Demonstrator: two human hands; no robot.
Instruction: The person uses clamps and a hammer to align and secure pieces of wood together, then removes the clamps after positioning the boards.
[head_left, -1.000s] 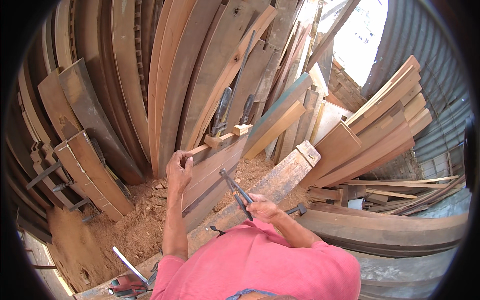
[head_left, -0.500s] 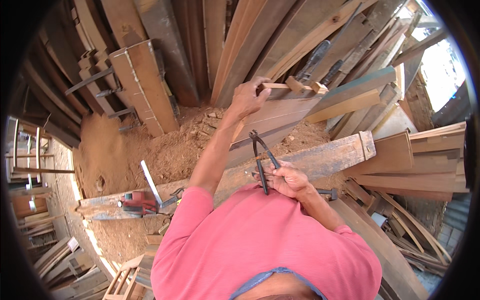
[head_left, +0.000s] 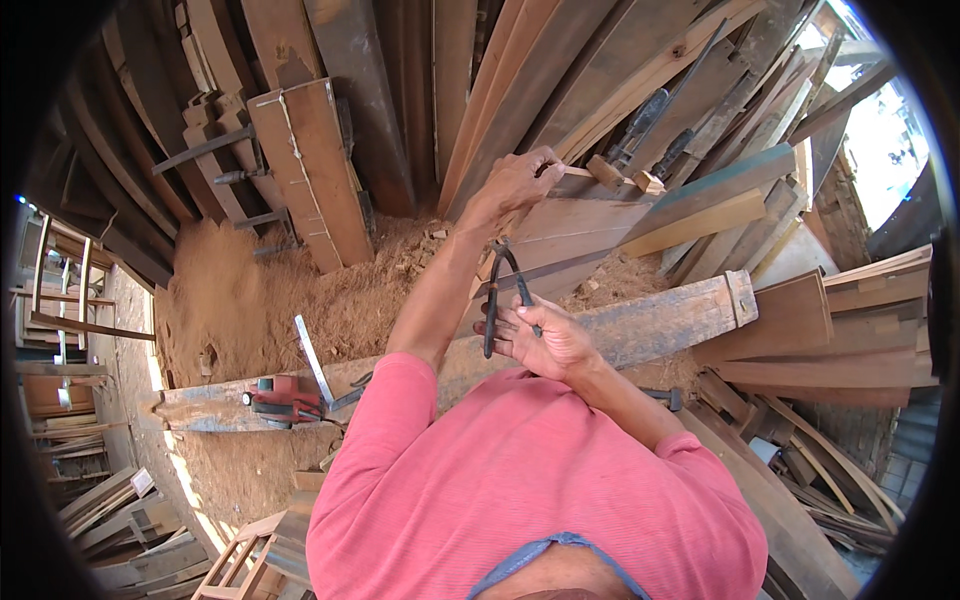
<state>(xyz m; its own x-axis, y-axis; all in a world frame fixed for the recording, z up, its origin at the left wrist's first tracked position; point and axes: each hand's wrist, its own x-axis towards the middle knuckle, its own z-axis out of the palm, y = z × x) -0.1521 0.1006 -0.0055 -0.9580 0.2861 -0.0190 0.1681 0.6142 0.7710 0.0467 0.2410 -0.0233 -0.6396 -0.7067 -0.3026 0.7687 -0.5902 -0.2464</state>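
My right hand (head_left: 548,345) is in front of my chest, holding a pair of pincers (head_left: 493,290) with dark handles. The handles are spread apart and the jaws point away from me, over the near face of a wooden panel (head_left: 580,222). My left hand (head_left: 520,182) is farther off, at the panel's top left edge. Its fingers are bent and drawn together there; what they pinch, if anything, is too small to tell. Small wooden blocks (head_left: 605,172) sit along the panel's top edge, right of my left hand.
A long worn plank (head_left: 665,312) crosses in front of me, with a red power tool (head_left: 285,400) and a pale metal strip (head_left: 313,360) at left. Sawdust (head_left: 235,310) lies beyond. A clamped board (head_left: 312,175) and several planks (head_left: 455,90) lean behind; bar clamps (head_left: 645,125) stand right.
The pincers and my right hand have moved a little up and left, and the pincers stand more upright. My left hand has shifted slightly right along the panel's top edge, its fingers more bent.
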